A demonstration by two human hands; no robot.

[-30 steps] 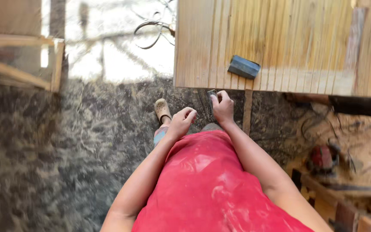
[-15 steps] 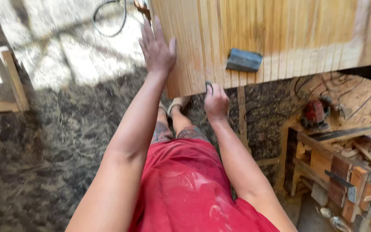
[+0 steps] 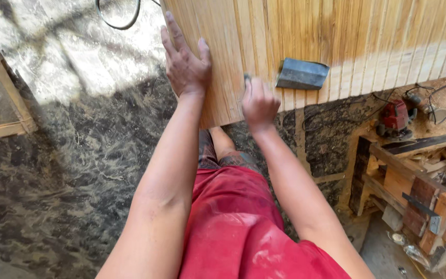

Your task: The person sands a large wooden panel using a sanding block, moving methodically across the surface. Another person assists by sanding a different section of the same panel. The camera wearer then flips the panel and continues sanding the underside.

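Since half a second ago, both hands have slid a little along the wood, and the view has come nearer.

Fingers [image 3: 174, 36] of the left hand [image 3: 184, 64] are spread wide and lie flat on the wooden panel [image 3: 336, 36], near its left edge in the upper middle of the frame. The right hand [image 3: 259, 103] is curled shut around a small dark thing [image 3: 247, 78] that peeks out at the top. I cannot tell what that thing is. It touches the panel close to the bottom edge.

Just right of that hand, a grey folded sheet [image 3: 301, 75], maybe sanding paper, lies on the panel.

To do this well, I think the flat hand should press firmly so the panel does not slip, and the other hand should follow the long grooves in the wood.

No packages, labels or signs show. At the right edge sits a red power tool [image 3: 394, 118] on sawdust, with a stack of wood scraps [image 3: 429, 201] in the lower right. A black cable [image 3: 117, 20] loops in the upper left, and a wooden frame [image 3: 6, 98] stands at the left edge.
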